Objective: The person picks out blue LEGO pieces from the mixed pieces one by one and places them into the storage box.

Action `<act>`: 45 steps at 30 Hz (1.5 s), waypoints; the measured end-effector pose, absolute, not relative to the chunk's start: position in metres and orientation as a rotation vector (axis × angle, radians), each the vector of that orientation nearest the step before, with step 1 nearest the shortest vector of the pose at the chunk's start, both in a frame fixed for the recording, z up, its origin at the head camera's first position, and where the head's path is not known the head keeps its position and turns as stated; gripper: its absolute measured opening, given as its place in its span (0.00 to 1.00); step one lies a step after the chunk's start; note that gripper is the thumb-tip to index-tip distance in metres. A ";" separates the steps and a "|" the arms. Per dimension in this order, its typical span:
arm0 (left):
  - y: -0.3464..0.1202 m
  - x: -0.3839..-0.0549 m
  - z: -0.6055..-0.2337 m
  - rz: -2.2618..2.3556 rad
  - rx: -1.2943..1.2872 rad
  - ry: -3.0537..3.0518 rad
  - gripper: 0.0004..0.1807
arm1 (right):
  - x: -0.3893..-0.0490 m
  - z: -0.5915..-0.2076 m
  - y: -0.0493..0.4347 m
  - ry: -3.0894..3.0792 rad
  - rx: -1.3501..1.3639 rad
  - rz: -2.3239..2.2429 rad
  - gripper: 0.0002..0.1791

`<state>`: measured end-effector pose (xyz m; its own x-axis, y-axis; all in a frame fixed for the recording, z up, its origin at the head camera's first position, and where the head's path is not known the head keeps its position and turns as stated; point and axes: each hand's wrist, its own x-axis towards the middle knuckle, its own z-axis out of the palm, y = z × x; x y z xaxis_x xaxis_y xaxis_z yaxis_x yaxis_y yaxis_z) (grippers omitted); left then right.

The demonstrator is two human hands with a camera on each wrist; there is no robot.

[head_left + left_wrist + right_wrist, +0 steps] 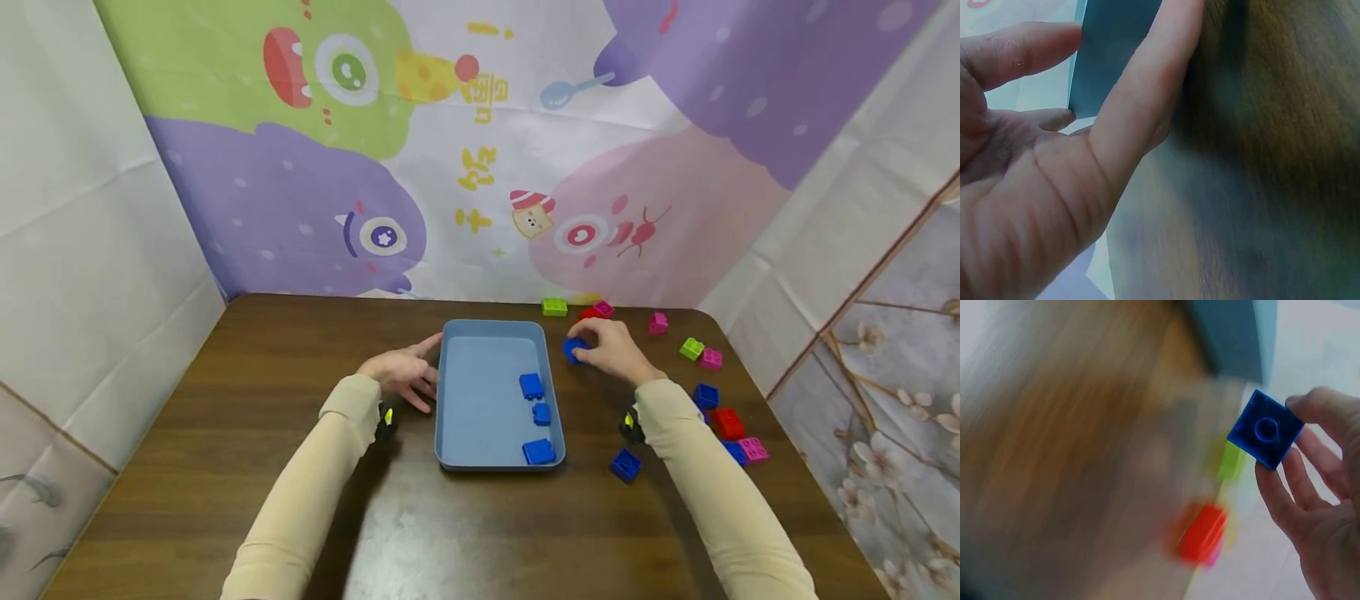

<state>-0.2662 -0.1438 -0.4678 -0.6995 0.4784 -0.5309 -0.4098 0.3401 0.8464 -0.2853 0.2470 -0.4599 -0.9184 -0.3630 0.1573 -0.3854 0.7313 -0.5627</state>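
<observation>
My right hand pinches a blue toy brick between thumb and fingertips, just right of the tray. In the right wrist view the brick's hollow underside with its round tube faces the camera. The grey-blue tray lies in the middle of the table. Along its right side sit three blue bricks, spaced from back to front. My left hand is at the tray's left wall, fingers spread and fairly straight. In the left wrist view, its fingertips are right at the tray wall.
Behind the right hand lie a lime brick and red and pink ones. Further right are a pink brick, another lime brick and several blue, red and pink bricks near the right forearm. One blue brick lies front right of the tray.
</observation>
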 end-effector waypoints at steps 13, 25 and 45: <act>-0.142 -0.264 -0.468 1.465 0.032 1.843 0.52 | -0.303 -0.467 0.166 -2.941 0.979 0.664 0.11; -0.139 -0.263 -0.479 1.474 0.041 1.832 0.53 | -0.296 -0.489 0.157 -2.948 0.871 0.207 0.06; -0.145 -0.270 -0.471 1.452 0.053 1.855 0.52 | -0.256 -0.465 0.257 -2.930 0.847 0.648 0.15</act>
